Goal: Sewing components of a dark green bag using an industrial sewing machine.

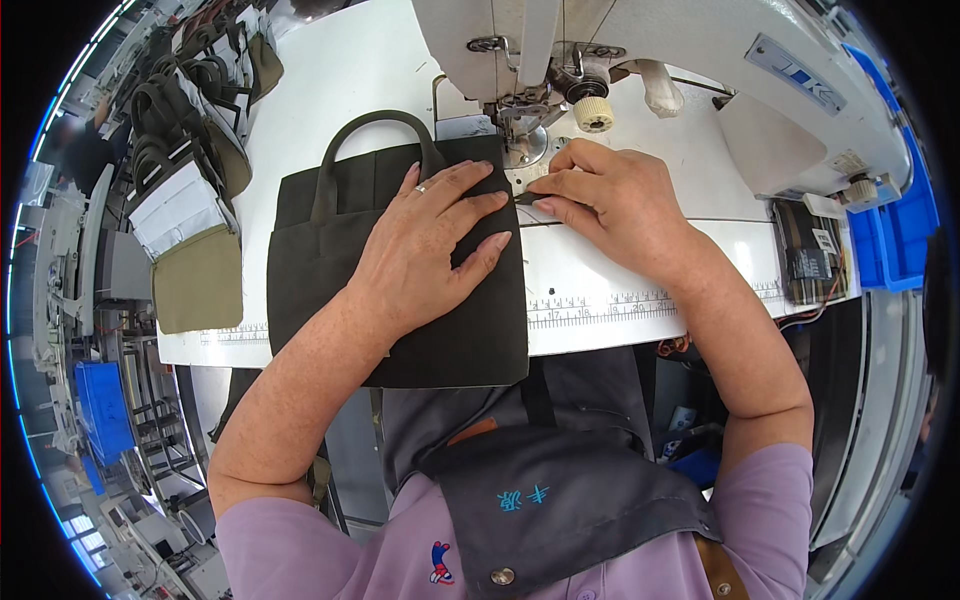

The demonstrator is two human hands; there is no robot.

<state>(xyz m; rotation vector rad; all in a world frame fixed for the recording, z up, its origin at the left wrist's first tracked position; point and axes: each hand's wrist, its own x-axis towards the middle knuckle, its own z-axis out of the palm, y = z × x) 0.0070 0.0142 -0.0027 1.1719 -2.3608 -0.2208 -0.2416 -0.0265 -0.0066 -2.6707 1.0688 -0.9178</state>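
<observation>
Dark bag [400, 300] lies pinned under the flat, open left hand [425, 250]; right hand [610, 200] pinches its edge closed, steadying it beside the needle [520, 130].

A fabric bag [400, 300] is laid flat on the surface [620, 280], with its handle [375, 135] pointed away from the person. The sewing machine [650, 60] is set behind and to the right of it. A stack of bags [190, 200] is placed at the surface's left edge. Bins [895, 230] are found at the far right.
</observation>
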